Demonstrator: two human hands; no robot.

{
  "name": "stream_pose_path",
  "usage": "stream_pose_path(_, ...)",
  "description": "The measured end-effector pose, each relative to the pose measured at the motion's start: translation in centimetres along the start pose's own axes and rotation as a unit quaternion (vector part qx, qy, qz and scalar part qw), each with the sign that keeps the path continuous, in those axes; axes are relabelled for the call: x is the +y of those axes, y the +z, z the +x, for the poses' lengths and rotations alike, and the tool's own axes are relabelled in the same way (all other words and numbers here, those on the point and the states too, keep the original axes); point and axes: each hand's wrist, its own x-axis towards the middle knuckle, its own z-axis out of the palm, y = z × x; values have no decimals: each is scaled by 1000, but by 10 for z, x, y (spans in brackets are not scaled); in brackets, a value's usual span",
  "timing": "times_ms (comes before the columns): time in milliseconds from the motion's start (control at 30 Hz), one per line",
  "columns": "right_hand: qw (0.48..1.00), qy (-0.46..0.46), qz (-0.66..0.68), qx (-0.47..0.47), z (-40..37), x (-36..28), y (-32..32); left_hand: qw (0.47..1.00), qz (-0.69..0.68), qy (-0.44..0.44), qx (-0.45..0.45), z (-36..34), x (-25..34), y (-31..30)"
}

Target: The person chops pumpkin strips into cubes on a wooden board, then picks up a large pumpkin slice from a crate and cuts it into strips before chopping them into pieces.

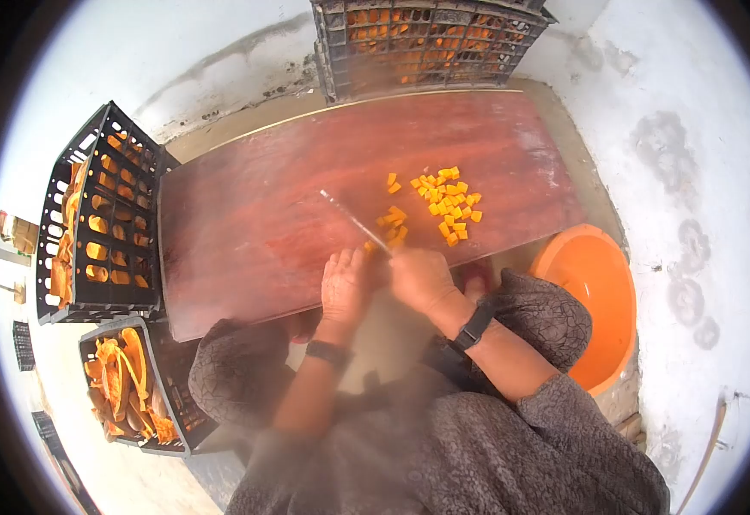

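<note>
My right hand (424,279) is closed around the handle of a knife (353,219), whose blade points forward and left over the red board (246,215). Beside it, my left hand (346,281) has its fingers together and curled at the board's near edge. An orange pumpkin piece (370,246) shows at those fingertips, mostly hidden by the hand. Just beyond the knife lie a few cut pumpkin pieces (397,232). A larger loose group of pumpkin cubes (452,202) is spread farther right on the board.
An orange basin (595,300) stands on the floor at the right, by my knee. Black crates with pumpkin pieces stand at the left (104,223), the lower left (173,399) and the far side (332,51). White walls close in behind and at the right.
</note>
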Motion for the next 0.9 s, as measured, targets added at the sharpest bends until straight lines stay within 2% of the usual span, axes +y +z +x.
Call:
stream_pose_path(67, 998, 30, 47, 32, -2, 5, -1, 1000, -2, -13, 2, 2, 6, -1)
stream_pose_path(200, 998, 6, 46, 44, -8, 15, -6, 1000, -8, -16, 5, 1, 2, -2)
stream_pose_path(367, 999, 37, 35, -19, -32, 10, -39, 1000, 0, -13, -2, 0, 0, 1)
stream_pose_path(900, 999, -6, 45, -29, -55, 2, -64, 1000, 22, -2, 17, 1, 4, 2)
